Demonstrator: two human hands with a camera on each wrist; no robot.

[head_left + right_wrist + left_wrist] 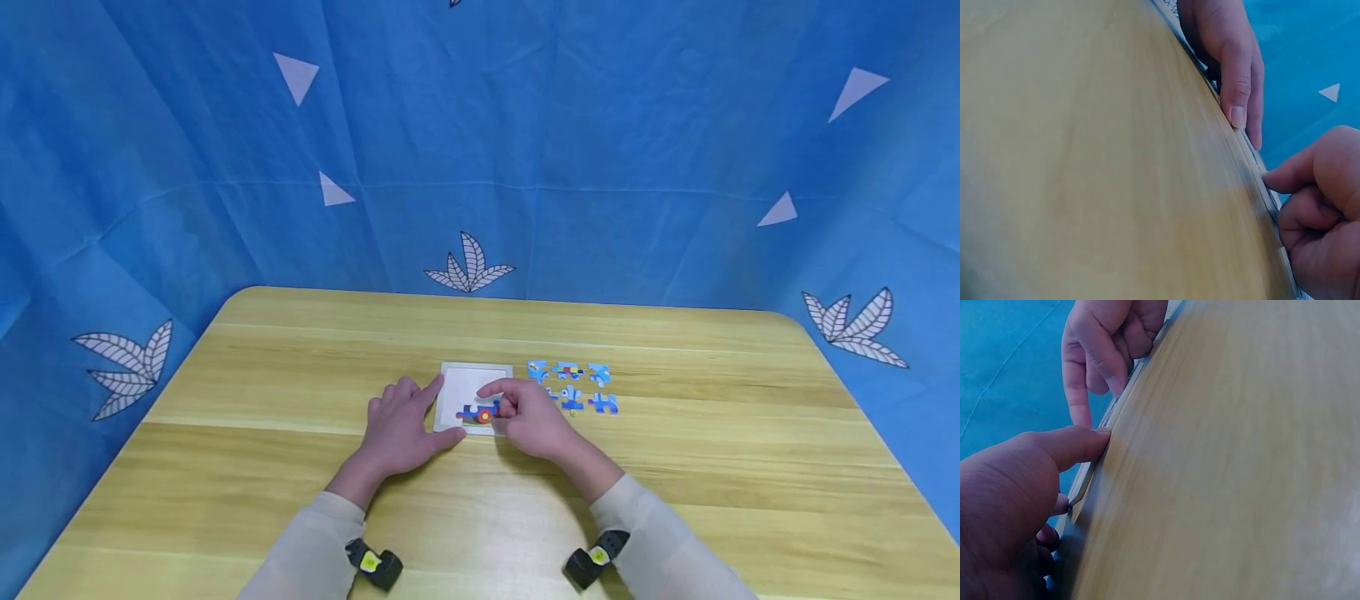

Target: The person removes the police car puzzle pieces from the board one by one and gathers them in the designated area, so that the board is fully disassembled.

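Note:
A small white puzzle tray lies on the table, with joined jigsaw pieces along its lower edge showing a blue and red picture. My left hand rests at the tray's left side, thumb on the lower edge and index finger near the upper left corner. Over the tray's right part, my right hand reaches in with its index finger and thumb stretched apart and the other fingers curled. Its thumb touches near the joined pieces. From the left wrist view, that index finger points down at the tray. No piece shows between its fingers.
Loose jigsaw pieces lie in two rows to the right of the tray, one partly hidden by my right hand. The wooden table has rounded far corners. A blue patterned cloth hangs behind it.

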